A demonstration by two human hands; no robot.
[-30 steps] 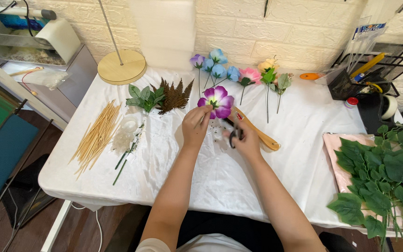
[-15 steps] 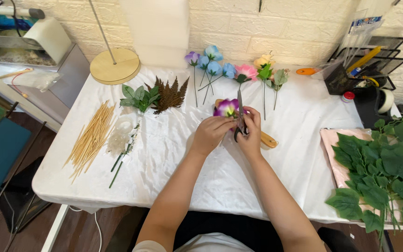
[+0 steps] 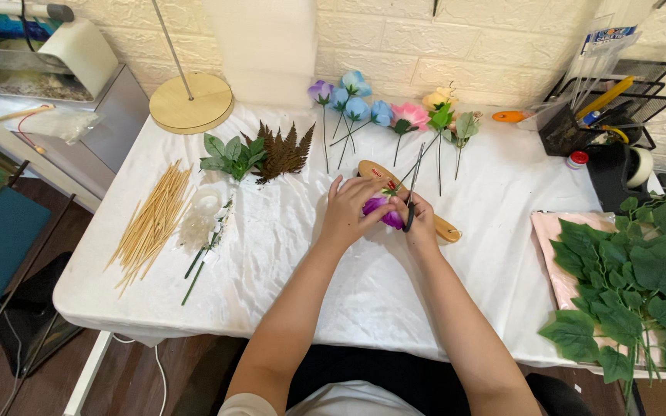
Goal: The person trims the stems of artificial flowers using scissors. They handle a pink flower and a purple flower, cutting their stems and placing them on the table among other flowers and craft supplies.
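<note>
Scissors (image 3: pixel 412 181) sit in the right hand (image 3: pixel 419 223), blades pointing away toward the wall, black handles down in the fingers; the hand is closed around them. The left hand (image 3: pixel 346 212) pinches a purple flower (image 3: pixel 381 212) between thumb and fingers, held just above the white-covered worktop (image 3: pixel 310 262) and pressed close against the right hand. Whether the blades are parted or shut I cannot tell; they read as one thin dark line.

The chief risk, as I judge it, is to the fingers. Both hands are touching around the bloom, and the left fingertips lie right beside the pivot of the scissors, so a snip made without looking could catch skin or shear off petals instead of stem. The green stem is mostly hidden behind the hands, which makes a misplaced cut more likely.

A second risk is the crowding behind. A wooden tool (image 3: pixel 410 200) lies under the hands, and the row of flowers (image 3: pixel 379 112) stands just beyond the blade tips; a push forward could knock or nick those stems. A cut piece could also roll off across the slippery cloth.

Further off, the skewers (image 3: pixel 152 223), the fern (image 3: pixel 280 154) and the big leaves (image 3: pixel 641 277) lie well apart from the hands.
</note>
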